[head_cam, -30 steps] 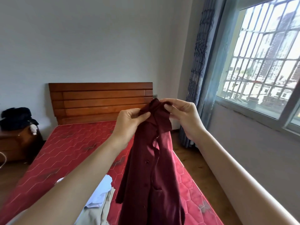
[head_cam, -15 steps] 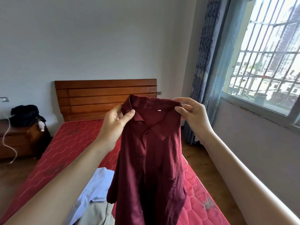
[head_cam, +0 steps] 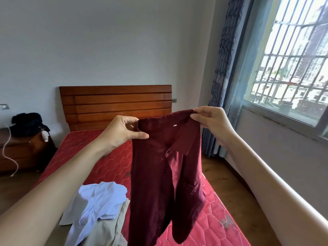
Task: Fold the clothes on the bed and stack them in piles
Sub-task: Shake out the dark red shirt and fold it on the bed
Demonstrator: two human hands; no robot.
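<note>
While the maroon shirt (head_cam: 165,167) hangs lengthwise above the bed (head_cam: 92,157), the left hand (head_cam: 122,133) and right hand (head_cam: 210,122) each pinch a collar end, level and apart; laying it flat means lowering toward the mattress, beside the unfolded clothes (head_cam: 99,206).

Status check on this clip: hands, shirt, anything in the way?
Left hand and right hand pinch the maroon shirt at the collar. Shirt hangs unfolded above the bed. White and beige clothes lie loose below.

Maroon shirt (head_cam: 165,174) hem and beige garment (head_cam: 104,228) cut off by bottom edge.
</note>
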